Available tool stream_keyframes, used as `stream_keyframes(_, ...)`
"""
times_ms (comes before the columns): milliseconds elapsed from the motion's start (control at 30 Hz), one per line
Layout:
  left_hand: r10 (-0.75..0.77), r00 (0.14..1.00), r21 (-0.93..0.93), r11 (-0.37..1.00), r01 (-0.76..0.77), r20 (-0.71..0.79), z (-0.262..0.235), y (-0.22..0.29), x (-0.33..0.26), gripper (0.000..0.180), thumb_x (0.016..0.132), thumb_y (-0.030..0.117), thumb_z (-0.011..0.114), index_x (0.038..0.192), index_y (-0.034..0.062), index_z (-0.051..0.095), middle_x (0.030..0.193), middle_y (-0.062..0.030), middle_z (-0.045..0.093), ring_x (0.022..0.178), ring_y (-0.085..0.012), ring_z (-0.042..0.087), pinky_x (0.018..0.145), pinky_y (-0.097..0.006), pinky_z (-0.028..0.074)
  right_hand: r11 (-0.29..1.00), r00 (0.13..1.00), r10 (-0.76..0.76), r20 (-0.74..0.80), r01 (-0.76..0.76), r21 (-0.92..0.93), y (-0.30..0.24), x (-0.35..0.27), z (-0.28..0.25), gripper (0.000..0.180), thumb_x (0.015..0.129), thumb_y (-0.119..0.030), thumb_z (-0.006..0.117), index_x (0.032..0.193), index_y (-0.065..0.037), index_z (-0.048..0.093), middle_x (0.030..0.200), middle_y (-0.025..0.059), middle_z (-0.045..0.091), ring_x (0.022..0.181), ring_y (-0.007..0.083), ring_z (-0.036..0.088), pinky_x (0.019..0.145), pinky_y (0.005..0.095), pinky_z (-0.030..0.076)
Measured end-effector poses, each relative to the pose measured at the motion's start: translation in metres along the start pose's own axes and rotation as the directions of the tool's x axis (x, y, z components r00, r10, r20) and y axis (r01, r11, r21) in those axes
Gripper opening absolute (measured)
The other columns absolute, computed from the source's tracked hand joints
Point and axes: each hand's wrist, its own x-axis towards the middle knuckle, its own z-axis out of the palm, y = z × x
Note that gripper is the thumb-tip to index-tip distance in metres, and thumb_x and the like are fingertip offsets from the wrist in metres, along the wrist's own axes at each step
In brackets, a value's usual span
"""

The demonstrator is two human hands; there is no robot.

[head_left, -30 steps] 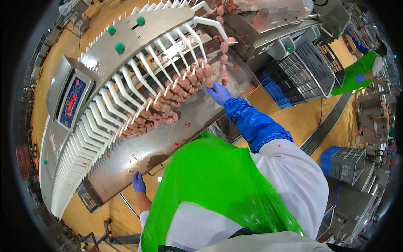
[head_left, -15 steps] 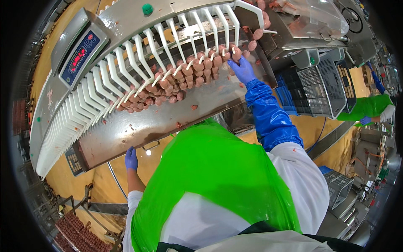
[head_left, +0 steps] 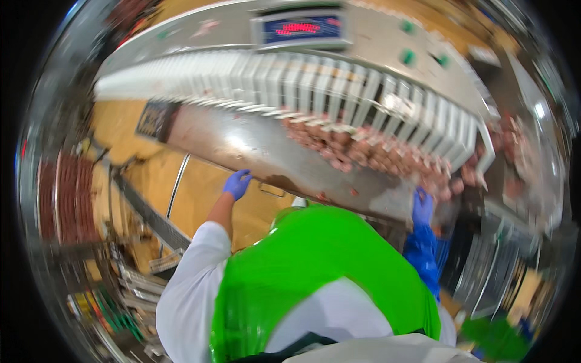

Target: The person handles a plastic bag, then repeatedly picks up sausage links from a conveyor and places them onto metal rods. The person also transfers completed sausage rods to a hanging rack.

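Note:
My left hand (head_left: 237, 184), in a purple glove, hovers just off the near edge of the metal tray (head_left: 209, 134). Its fingers are apart and nothing is in them. At the right end of the tray, my right hand (head_left: 422, 207), gloved and with a blue sleeve, points up close to the linked sausages (head_left: 339, 145). Motion blur smears its fingers, so contact and grip are unclear. The sausages hang in bunched loops from the white hooks (head_left: 290, 85) above the tray. A few meat scraps lie on the tray.
A control panel (head_left: 301, 28) with a red display sits on the machine behind the hooks. More sausages (head_left: 514, 142) are at the far right. Grey crates (head_left: 487, 266) stand right of me, near a green-clad person (head_left: 495, 339). Dark red sausage strands (head_left: 66, 196) hang at the left.
My view has swung to the right, blurring the picture. My right hand has come away from the hooks and down a little. The left hand has risen slightly by the tray edge.

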Motion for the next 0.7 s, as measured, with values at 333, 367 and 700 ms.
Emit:
stream_keyframes(333,-0.117,0.992,-0.003,0.993,0.117,-0.04,-0.02,-0.008,-0.017,0.044,0.091,0.038,0.05,0.125,0.0107,0.059,0.125,-0.0142,0.06,0.116,-0.0322,0.056,0.101,-0.041,0.043,0.921,0.915,-0.387,-0.119,0.375,-0.106,-0.106,0.1,-0.037,0.065,0.091,-0.02,0.063,0.142,0.002,0.029,0.128,0.0203,0.047,0.119,0.0302,0.047,0.099,0.0462,0.042)
stream_keyframes(367,-0.09,0.995,0.013,0.996,0.09,-0.043,-0.019,-0.009,-0.014,0.044,0.091,0.038,0.05,0.125,0.011,0.059,0.125,-0.0142,0.06,0.116,-0.0321,0.055,0.101,-0.041,0.043,0.988,0.988,-0.153,-0.006,0.153,0.031,-0.081,0.104,-0.04,0.059,0.093,-0.021,0.06,0.139,0.002,0.032,0.124,0.0204,0.049,0.115,0.0306,0.049,0.096,0.0453,0.043)
stream_keyframes(700,-0.325,0.945,0.046,0.944,0.326,-0.03,-0.01,-0.071,-0.083,0.046,0.092,0.041,0.046,0.126,0.0111,0.058,0.13,-0.0139,0.056,0.121,-0.0319,0.051,0.103,-0.041,0.04,0.947,0.996,-0.084,-0.039,0.067,-0.313,0.028,0.05,-0.001,0.046,0.101,-0.03,0.045,0.128,0.006,0.044,0.119,0.0229,0.055,0.105,0.0282,0.057,0.09,0.0391,0.047)
